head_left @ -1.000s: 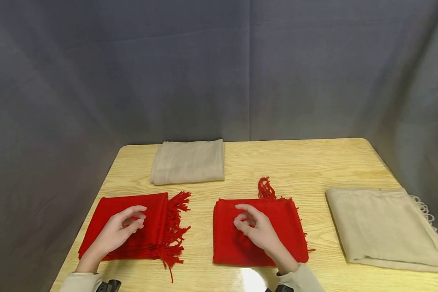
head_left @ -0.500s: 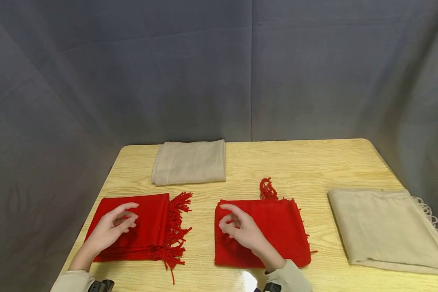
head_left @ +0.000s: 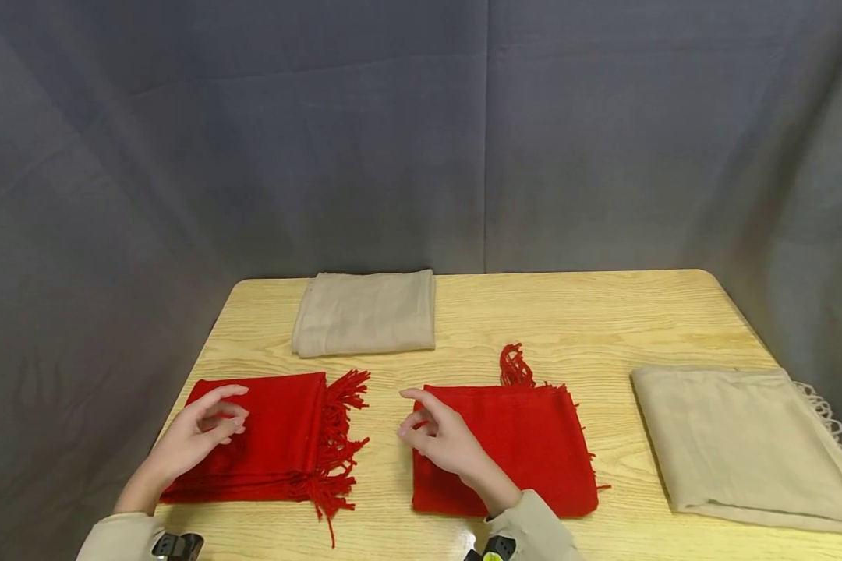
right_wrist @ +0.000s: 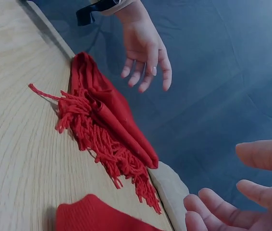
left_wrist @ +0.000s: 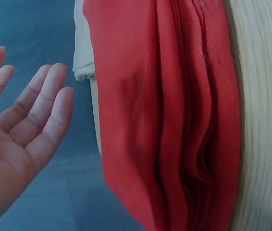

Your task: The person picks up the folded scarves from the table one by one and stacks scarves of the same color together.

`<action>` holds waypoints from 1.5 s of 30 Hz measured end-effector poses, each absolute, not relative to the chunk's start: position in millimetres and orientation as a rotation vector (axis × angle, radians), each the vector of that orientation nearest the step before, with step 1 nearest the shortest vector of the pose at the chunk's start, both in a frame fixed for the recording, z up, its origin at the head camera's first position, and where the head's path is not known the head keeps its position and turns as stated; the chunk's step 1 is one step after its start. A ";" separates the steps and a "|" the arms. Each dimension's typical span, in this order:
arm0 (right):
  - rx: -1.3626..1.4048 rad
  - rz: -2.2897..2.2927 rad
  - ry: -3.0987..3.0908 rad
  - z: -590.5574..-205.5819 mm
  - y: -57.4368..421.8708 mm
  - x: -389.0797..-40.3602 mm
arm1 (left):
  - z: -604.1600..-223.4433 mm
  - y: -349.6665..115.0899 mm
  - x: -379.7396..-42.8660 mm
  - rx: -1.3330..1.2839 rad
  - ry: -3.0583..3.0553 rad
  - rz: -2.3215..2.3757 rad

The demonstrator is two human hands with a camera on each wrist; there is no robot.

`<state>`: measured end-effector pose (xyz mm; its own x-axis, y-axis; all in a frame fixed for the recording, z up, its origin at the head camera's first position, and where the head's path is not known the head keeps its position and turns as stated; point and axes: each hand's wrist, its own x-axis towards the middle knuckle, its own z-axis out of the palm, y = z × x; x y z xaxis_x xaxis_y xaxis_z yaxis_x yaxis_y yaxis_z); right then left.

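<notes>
My left hand (head_left: 195, 435) hovers over the left part of a folded red scarf (head_left: 281, 436), whose fringe spreads on its right side. Loosely bent fingers (left_wrist: 40, 106) hold nothing, and the left wrist view shows a gap between them and the scarf's stacked layers (left_wrist: 126, 96). Above the left edge of a second folded red scarf (head_left: 533, 444) is my right hand (head_left: 449, 444), also holding nothing. Its relaxed fingers (right_wrist: 222, 207) stay apart from the cloth in the right wrist view. A tuft of fringe (head_left: 514, 365) sticks out behind this second scarf.
A folded beige cloth (head_left: 366, 315) lies at the back left of the wooden table (head_left: 568, 312). Another folded beige cloth (head_left: 737, 444), fringed along its right side, lies at the right. A grey curtain (head_left: 421, 140) hangs behind the table and along its sides.
Both hands have drifted to the left, with the right fingertips now past the second scarf's left edge. The scarves and beige cloths lie as before.
</notes>
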<state>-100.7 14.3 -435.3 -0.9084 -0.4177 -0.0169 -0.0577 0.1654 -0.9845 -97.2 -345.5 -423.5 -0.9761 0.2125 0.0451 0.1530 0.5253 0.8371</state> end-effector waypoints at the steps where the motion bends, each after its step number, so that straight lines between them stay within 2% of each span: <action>1: -0.459 -1.798 2.167 -434.6 12.5 -101.0 | -423.8 -346.4 -96.3 0.315 2.688 1.463; 25: -0.400 -1.745 2.134 -445.4 -22.0 -113.7 | -427.6 -366.4 -99.3 0.256 2.741 1.415; 45: -0.328 -1.747 2.124 -461.8 -63.6 -109.8 | -431.5 -392.8 -98.1 0.020 2.788 1.324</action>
